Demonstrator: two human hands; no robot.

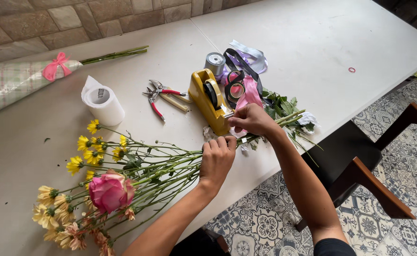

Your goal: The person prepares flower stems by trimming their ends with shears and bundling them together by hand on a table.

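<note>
Tabletop: fingers (216,143) around flower stems (170,166)

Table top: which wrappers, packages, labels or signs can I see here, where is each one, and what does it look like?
Wrapped bouquet: far left edge of the table, a long cone of pale green checked paper tied with a pink bow.
White roll: right of that bouquet, upright cylinder; a small dark label sits inside its core, too small to make out.
No boxes, signs or screens show.
</note>
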